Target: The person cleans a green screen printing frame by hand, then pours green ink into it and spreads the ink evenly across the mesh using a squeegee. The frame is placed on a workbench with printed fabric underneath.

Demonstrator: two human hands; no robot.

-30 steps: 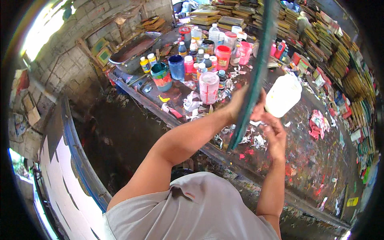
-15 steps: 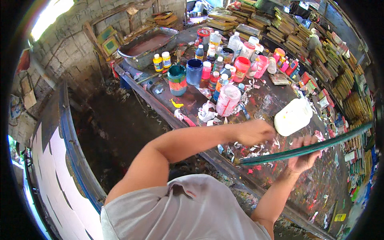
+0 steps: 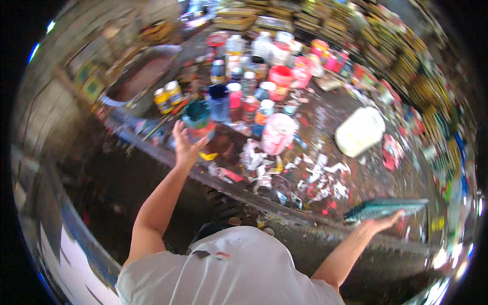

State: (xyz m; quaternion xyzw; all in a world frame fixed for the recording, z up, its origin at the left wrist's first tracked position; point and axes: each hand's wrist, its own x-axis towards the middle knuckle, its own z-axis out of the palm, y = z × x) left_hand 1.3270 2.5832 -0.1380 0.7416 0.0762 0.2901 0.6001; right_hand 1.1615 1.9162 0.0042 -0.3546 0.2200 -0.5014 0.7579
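Observation:
My left hand [image 3: 188, 146] is at the near side of a tub of dark green paint [image 3: 197, 114], with fingers and thumb spread apart. Blur hides whether it touches the tub, whose lower outside is reddish and teal. Out to the right, my right hand [image 3: 382, 223] holds a flat green frame [image 3: 386, 207] from beneath, nearly level above the table's near edge. Beside the green tub stand a blue paint tub [image 3: 218, 104] and two yellow bottles with white caps [image 3: 162, 101]. A yellow scrap [image 3: 208, 156] lies just right of my left hand.
Paint bottles and tubs crowd the table, including a pink-smeared white tub [image 3: 279, 134] and a red one [image 3: 280, 81]. A white jug [image 3: 360, 132] lies at right. Torn paper [image 3: 325, 178] litters the middle. A basin [image 3: 145, 76] sits far left; stacked frames [image 3: 386, 56] line the back.
My left hand has swung left from the table's middle to the green tub, its fingers opening. My right hand has come lower and nearer, tipping the frame from edge-on toward level. The view has shifted.

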